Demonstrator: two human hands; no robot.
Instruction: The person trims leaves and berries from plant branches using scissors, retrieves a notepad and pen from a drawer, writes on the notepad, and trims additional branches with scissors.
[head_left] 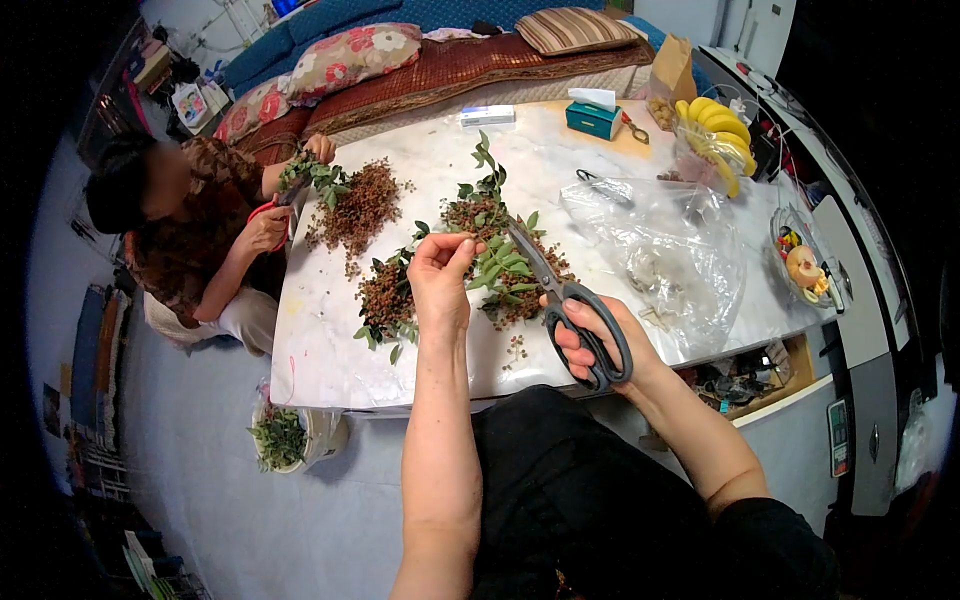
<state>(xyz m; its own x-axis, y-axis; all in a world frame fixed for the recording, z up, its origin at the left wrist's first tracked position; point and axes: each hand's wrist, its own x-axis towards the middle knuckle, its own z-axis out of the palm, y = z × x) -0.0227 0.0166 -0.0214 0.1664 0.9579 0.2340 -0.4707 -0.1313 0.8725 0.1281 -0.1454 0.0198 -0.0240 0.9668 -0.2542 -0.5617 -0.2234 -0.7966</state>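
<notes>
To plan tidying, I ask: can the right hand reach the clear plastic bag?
Probably yes: the clear plastic bag lies near the right hand with nothing visible between, though that hand holds scissors.

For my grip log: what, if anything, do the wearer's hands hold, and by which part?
Right hand: scissors, by the handles. Left hand: pinched; any hold unclear.

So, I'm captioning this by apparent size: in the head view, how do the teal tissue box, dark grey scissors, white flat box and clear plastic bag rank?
Largest to smallest:
1. Clear plastic bag
2. Dark grey scissors, enlarged by nearness
3. Teal tissue box
4. White flat box
</notes>
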